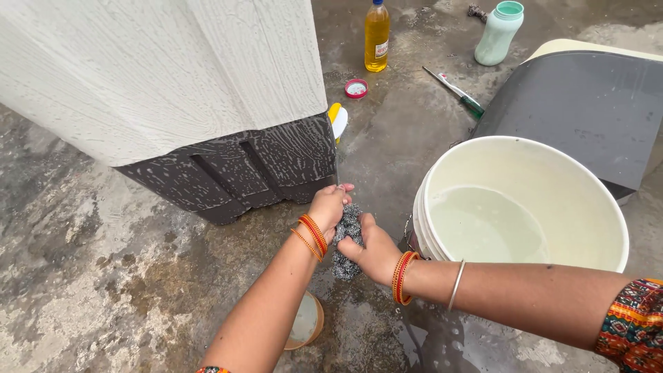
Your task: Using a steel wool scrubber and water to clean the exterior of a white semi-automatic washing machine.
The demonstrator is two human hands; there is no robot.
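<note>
A grey steel-wool scrubber (347,238) is gripped between both hands over the wet concrete floor. My left hand (327,207) closes on its upper part, my right hand (374,250) on its lower side. Both wrists wear red and gold bangles. The hands are just in front of the soapy dark base (242,169) of a large white ribbed appliance body (159,69), and left of a white bucket (442,173) holding water.
A yellow liquid bottle (376,34), a red cap (356,88), a pale green jar (500,32) and a green-handled screwdriver (457,92) lie at the back. A dark grey panel (580,110) lies behind the bucket. A small cup (304,321) sits under my left forearm.
</note>
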